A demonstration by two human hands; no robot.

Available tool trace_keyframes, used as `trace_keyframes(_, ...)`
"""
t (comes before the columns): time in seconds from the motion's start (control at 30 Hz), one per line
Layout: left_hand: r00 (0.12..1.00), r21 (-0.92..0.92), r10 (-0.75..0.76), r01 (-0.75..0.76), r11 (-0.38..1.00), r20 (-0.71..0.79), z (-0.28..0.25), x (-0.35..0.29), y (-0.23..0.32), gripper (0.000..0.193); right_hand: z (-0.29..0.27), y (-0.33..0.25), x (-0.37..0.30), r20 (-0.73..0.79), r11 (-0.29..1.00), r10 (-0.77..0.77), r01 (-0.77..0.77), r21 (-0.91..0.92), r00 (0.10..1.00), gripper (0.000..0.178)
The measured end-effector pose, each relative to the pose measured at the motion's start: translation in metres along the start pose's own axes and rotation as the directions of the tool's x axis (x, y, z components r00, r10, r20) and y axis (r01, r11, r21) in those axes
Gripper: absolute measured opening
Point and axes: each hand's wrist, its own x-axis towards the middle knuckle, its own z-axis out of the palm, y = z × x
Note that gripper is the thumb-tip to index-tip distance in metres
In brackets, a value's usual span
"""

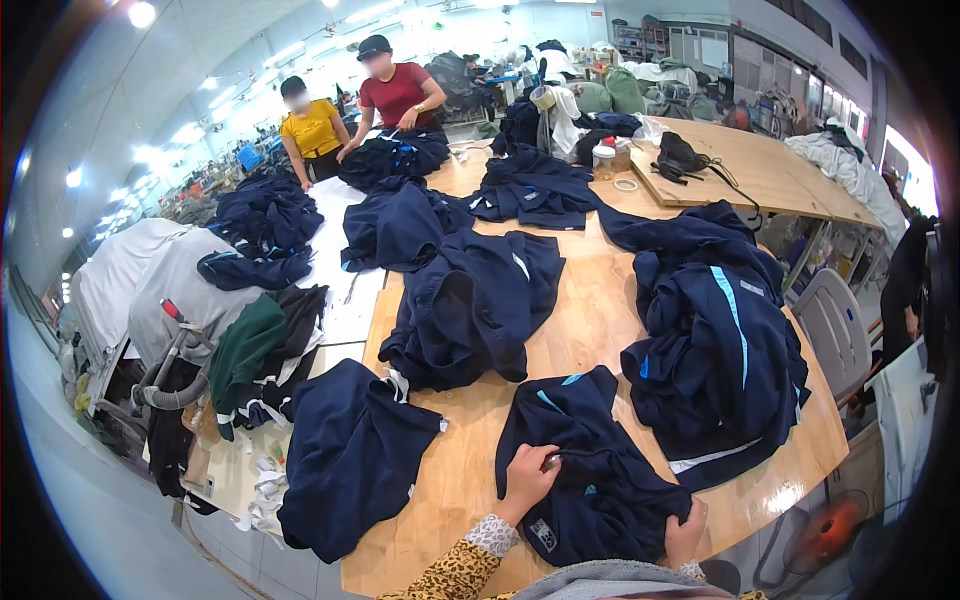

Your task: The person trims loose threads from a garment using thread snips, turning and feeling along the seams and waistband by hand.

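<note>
A navy garment (pixel 590 470) with light blue strips and a pale printed patch lies spread at the near table edge, in front of me. My left hand (pixel 530 482) is closed over its left part, and a small shiny thing (pixel 552 461) shows at the fingertips, too small to name. At the garment's right corner, my right hand (pixel 685 532) is closed with the cloth edge between thumb and fingers. Another navy garment (pixel 350 455) lies to the left, partly hanging off the table. A large navy pile (pixel 710 350) with a light blue stripe rests on the right.
More navy garments (pixel 470 310) are heaped mid-table (pixel 585 310). Two people (pixel 395 95) stand at the far left beside more navy cloth. Rolls of tape (pixel 625 184) and a black bag (pixel 682 158) lie at the far right. A grey chair (pixel 832 325) stands right of the table.
</note>
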Motion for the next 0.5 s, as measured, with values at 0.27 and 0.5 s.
trace_keyframes(0.27,1.000,0.029,-0.003,0.003,1.000,0.009,0.000,-0.006,-0.002,0.017,-0.052,-0.009,0.005,0.467,0.550,0.183,-0.484,0.681,0.865,0.039)
trace_keyframes(0.5,1.000,0.031,0.000,0.000,1.000,-0.003,0.010,0.000,-0.004,0.012,-0.100,-0.107,0.026,0.922,0.413,0.030,-0.835,-0.364,-0.387,0.076)
